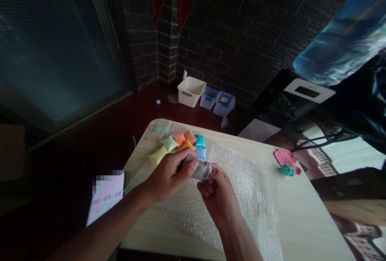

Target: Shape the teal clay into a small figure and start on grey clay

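Note:
Over the table, my left hand [175,172] is wrapped round a small grey packet [197,168] in clear plastic. My right hand [218,188] pinches the clear end of the same packet between thumb and fingers. Part of the packet is hidden by my left fingers. Just beyond my hands lies a group of small pillow-shaped packets [170,143] in yellow, green, orange and blue. A sheet of bubble wrap [241,184] spreads beneath my hands.
A pale wooden table [301,208] bears pink clay [285,158] and a green lump [287,170] at right. A phone [108,198] showing a timer is at left. On the floor beyond are a white bin [189,96] and two clear tubs [223,106]. A water dispenser [309,90] stands at right.

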